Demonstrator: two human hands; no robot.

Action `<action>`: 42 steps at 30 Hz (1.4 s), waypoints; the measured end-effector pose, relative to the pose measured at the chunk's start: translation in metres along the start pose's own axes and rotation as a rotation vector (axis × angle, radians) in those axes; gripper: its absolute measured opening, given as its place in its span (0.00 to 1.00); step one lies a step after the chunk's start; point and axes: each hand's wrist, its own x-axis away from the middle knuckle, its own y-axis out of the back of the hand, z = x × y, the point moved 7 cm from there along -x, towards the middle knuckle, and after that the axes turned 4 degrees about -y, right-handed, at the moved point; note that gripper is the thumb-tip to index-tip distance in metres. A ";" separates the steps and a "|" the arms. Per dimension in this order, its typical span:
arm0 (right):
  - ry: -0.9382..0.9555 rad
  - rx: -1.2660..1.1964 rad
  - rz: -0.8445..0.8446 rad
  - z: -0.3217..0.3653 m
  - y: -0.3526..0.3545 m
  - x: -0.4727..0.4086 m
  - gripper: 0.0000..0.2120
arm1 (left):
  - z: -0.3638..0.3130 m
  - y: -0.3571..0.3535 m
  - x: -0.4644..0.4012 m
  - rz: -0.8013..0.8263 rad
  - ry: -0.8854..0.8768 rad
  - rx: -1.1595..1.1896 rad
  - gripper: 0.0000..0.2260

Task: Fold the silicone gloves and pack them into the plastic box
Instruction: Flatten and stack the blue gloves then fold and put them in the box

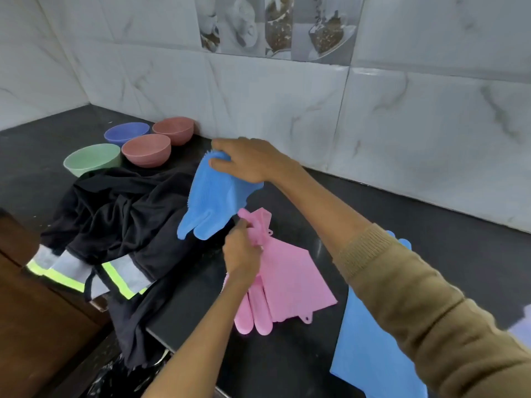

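Note:
My right hand (250,160) grips the upper edge of a blue silicone glove (214,198) and holds it above the black counter, its fingers hanging down. My left hand (242,252) pinches the bunched end of a pink silicone glove (290,277). That glove lies on the counter with more pink glove fingers (253,314) under it. A second blue glove (370,349) lies flat at the lower right, partly hidden by my right sleeve. No plastic box is in view.
A dark garment (115,225) with reflective yellow stripes is heaped on the counter's left and hangs over its edge. Several bowls stand behind it: green (92,162), blue (126,133), two reddish (146,149) (173,129). A tiled wall (402,124) backs the black counter (287,363).

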 end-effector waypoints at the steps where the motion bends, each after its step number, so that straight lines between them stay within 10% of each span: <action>1: -0.025 -0.038 -0.014 -0.005 0.011 0.004 0.11 | 0.011 -0.001 -0.010 -0.044 0.014 -0.010 0.19; 11: -0.443 -0.500 -0.138 -0.104 0.019 0.113 0.16 | -0.009 -0.029 -0.011 0.135 0.049 -0.542 0.44; 16: -0.705 -0.795 -0.272 -0.161 0.002 0.212 0.11 | -0.049 -0.081 0.021 0.247 -0.023 -0.294 0.38; 20: -0.784 -1.168 -0.595 -0.185 -0.019 0.295 0.15 | -0.074 -0.154 0.067 0.737 0.172 0.517 0.45; 23: -0.909 -1.275 -0.711 -0.189 -0.054 0.355 0.18 | -0.080 -0.194 0.096 0.938 0.167 0.694 0.36; 27: -1.178 -1.263 -0.634 -0.191 -0.095 0.414 0.22 | -0.068 -0.223 0.116 0.971 0.052 0.587 0.12; 42: -1.468 -0.895 -0.589 -0.227 -0.086 0.450 0.08 | -0.084 -0.246 0.114 0.840 -0.158 0.358 0.11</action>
